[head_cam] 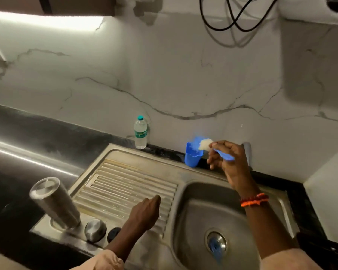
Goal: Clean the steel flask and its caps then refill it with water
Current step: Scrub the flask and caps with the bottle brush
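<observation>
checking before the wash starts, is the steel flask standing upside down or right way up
Upside down, it seems: the flask stands with a closed flat end on top and its caps, steel cap and black cap, off beside it.

Steel flask (55, 202): on sink (137, 158) drainboard, far left | two caps (95, 230): just right of flask | water bottle (140, 132): behind drainboard | cup (192, 155): behind basin, right of bottle

Pale peach sleeves (105, 260) on both arms, pushed up; orange beaded bracelet (254, 200) round rt wrist.
</observation>
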